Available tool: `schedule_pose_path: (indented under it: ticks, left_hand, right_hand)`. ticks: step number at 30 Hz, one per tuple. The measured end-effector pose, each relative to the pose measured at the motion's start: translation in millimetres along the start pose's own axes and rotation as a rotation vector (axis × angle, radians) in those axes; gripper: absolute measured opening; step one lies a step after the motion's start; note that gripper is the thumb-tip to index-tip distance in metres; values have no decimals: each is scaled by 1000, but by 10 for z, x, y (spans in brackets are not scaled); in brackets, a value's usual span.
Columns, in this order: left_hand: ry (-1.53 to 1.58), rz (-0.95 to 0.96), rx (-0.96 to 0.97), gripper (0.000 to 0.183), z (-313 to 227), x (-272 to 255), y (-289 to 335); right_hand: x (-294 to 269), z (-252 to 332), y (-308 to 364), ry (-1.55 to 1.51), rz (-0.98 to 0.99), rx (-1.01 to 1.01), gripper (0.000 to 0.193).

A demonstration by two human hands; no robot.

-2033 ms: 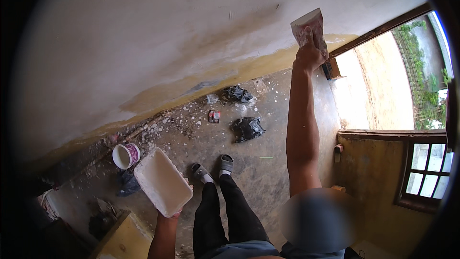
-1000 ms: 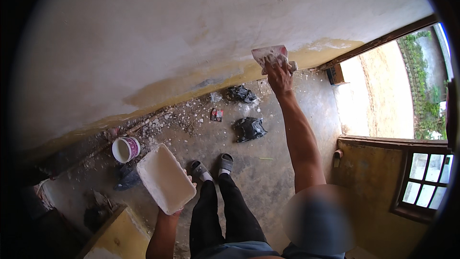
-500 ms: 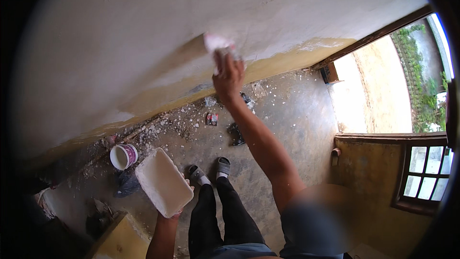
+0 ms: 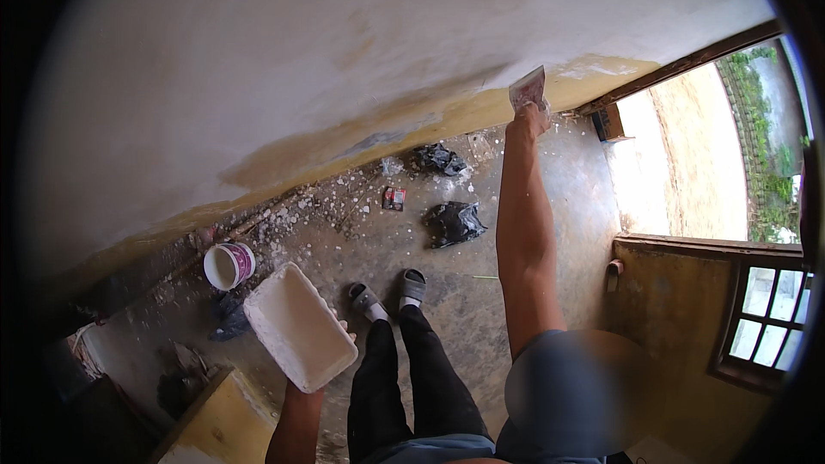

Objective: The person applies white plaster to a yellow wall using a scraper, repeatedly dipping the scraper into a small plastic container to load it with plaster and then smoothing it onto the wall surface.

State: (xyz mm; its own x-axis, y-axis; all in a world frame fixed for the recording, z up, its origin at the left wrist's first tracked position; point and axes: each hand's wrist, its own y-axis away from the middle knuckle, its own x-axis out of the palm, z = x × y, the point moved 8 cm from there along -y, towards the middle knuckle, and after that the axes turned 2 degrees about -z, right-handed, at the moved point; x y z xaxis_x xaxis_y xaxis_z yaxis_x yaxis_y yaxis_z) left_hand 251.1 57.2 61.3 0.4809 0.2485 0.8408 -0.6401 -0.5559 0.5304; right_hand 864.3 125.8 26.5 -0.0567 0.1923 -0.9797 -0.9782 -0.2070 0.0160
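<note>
one bucket (image 4: 244, 261) beyond the tray (image 4: 278, 340)

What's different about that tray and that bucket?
The tray is a rounded rectangle; the bucket is round. The left hand holds the tray, while the bucket sits on the floor. The bucket has a purple band; the tray looks plain. Both are whitish and open-topped.

Grey floor (image 4: 460, 314), pale chips (image 4: 288, 216) scattered; stained yellow wall (image 4: 670, 318); gridded window (image 4: 767, 316); bright opening (image 4: 687, 155).
</note>
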Motion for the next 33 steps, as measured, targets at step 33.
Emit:
schedule_pose_path:
  ticks: [33]
  left_hand:
    - [62,-22,41,61,-282,-470,103]
  right_hand:
    - [1869,1399,2595,-1878,892,767,28]
